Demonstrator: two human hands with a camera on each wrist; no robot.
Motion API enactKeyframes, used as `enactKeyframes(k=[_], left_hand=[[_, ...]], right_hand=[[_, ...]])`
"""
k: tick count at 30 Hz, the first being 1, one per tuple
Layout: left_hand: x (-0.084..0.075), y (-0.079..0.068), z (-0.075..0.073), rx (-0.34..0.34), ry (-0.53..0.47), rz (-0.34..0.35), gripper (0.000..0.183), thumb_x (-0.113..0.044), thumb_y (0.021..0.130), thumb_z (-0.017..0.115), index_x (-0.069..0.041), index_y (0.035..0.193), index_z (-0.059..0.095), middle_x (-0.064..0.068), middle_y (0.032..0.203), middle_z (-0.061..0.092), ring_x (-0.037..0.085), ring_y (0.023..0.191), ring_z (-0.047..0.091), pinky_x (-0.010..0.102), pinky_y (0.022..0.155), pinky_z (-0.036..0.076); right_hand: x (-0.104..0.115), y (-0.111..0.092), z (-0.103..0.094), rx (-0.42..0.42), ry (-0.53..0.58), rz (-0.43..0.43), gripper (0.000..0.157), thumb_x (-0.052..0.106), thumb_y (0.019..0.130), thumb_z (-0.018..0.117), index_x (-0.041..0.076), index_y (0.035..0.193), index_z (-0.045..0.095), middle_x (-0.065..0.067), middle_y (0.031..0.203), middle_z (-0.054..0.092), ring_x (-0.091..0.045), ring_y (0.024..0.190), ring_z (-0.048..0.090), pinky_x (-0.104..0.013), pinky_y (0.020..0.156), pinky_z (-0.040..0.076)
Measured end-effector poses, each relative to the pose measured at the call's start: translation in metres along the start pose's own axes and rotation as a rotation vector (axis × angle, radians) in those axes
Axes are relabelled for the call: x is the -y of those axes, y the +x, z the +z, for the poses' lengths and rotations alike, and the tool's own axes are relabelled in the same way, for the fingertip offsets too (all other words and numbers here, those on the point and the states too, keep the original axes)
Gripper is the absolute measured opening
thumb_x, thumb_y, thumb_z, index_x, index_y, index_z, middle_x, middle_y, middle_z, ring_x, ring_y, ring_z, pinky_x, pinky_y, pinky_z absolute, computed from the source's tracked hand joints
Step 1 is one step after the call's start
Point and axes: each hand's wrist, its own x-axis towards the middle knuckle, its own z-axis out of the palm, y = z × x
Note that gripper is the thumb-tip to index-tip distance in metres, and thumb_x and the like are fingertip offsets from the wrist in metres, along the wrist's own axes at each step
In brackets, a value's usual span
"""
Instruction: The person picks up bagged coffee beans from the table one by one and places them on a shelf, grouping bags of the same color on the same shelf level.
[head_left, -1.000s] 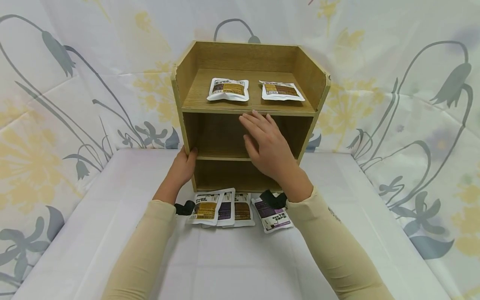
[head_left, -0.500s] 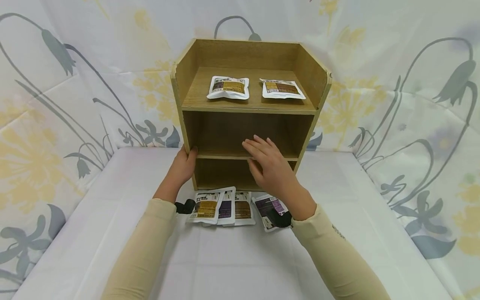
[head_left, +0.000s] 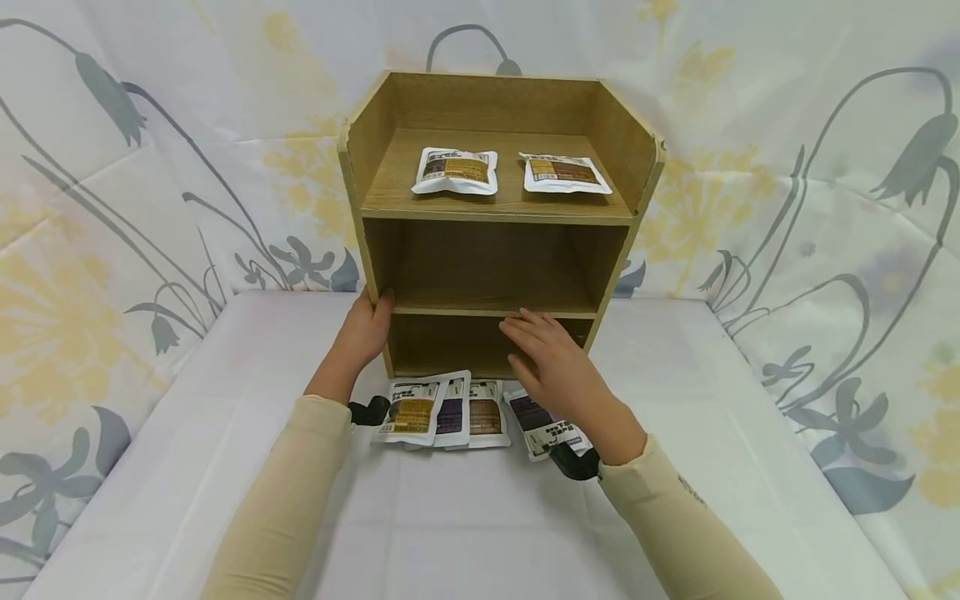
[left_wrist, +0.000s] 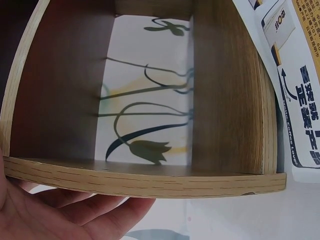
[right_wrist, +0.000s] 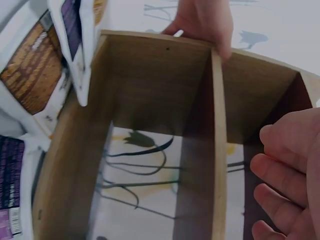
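Observation:
A small wooden shelf unit (head_left: 495,218) stands upright at the back of the table. My left hand (head_left: 362,333) grips its left side panel, with the thumb at the front edge; in the left wrist view the fingers (left_wrist: 107,212) lie along the panel's outer side. My right hand (head_left: 558,362) hovers in front of the lower compartment with extended fingers and nothing in them. Two white pouches, one left (head_left: 455,171) and one right (head_left: 566,173), lie on the top shelf. At the foot of the unit lie a yellow-labelled pouch (head_left: 410,414), a brown-labelled pouch (head_left: 487,414) and a purple-labelled pouch (head_left: 536,421).
Between the yellow and brown pouches a further purple one (head_left: 452,414) shows, partly overlapped. A white cloth (head_left: 465,533) covers the table. Floral fabric (head_left: 795,167) hangs behind and at both sides, and it shows through the lower compartment's back in the left wrist view.
My right hand has moved down from the top shelf's front edge, past the middle compartment, to the lower one. My left hand has kept its hold on the side panel.

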Motion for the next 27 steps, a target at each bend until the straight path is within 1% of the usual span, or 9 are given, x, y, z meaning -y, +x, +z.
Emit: enactKeyframes(k=[9, 14, 17, 22, 27], left_hand=[[-0.002, -0.001, 0.001, -0.010, 0.004, 0.003, 0.063, -0.050, 0.095, 0.021, -0.014, 0.146, 0.015, 0.021, 0.138, 0.039, 0.035, 0.124, 0.042, 0.052, 0.102, 0.033], [-0.002, -0.001, 0.001, -0.009, 0.011, 0.001, 0.063, -0.050, 0.095, 0.020, -0.014, 0.146, 0.014, 0.021, 0.138, 0.039, 0.035, 0.125, 0.042, 0.052, 0.102, 0.033], [-0.001, 0.000, 0.001, -0.006, 0.015, 0.003, 0.063, -0.050, 0.096, 0.020, -0.013, 0.146, 0.014, 0.022, 0.138, 0.039, 0.035, 0.124, 0.042, 0.052, 0.102, 0.033], [-0.001, 0.000, 0.001, -0.010, 0.012, -0.004, 0.063, -0.051, 0.095, 0.020, -0.014, 0.146, 0.015, 0.021, 0.137, 0.039, 0.035, 0.124, 0.043, 0.052, 0.101, 0.033], [-0.002, 0.000, 0.000, -0.012, 0.014, -0.012, 0.063, -0.051, 0.095, 0.021, -0.014, 0.146, 0.015, 0.021, 0.137, 0.039, 0.035, 0.124, 0.042, 0.052, 0.101, 0.033]], right_hand=[[-0.012, -0.016, 0.005, 0.049, 0.023, 0.048, 0.044, 0.022, 0.090, 0.056, 0.010, 0.132, 0.049, -0.006, 0.133, 0.051, -0.024, 0.133, 0.036, -0.046, 0.109, 0.026], [-0.018, -0.023, 0.009, 0.079, 0.025, 0.057, 0.045, 0.022, 0.089, 0.057, 0.011, 0.131, 0.049, -0.007, 0.132, 0.052, -0.025, 0.132, 0.037, -0.045, 0.108, 0.028], [-0.019, -0.027, 0.010, 0.111, 0.031, 0.070, 0.045, 0.022, 0.089, 0.057, 0.011, 0.132, 0.049, -0.007, 0.133, 0.051, -0.025, 0.132, 0.037, -0.045, 0.107, 0.031], [-0.021, -0.034, 0.012, 0.185, 0.044, 0.107, 0.047, 0.026, 0.089, 0.057, 0.013, 0.133, 0.047, -0.007, 0.135, 0.049, -0.025, 0.132, 0.036, -0.045, 0.102, 0.037], [-0.025, -0.042, 0.019, 0.234, 0.061, 0.119, 0.048, 0.026, 0.088, 0.058, 0.013, 0.133, 0.047, -0.006, 0.136, 0.048, -0.024, 0.133, 0.035, -0.045, 0.102, 0.037]])
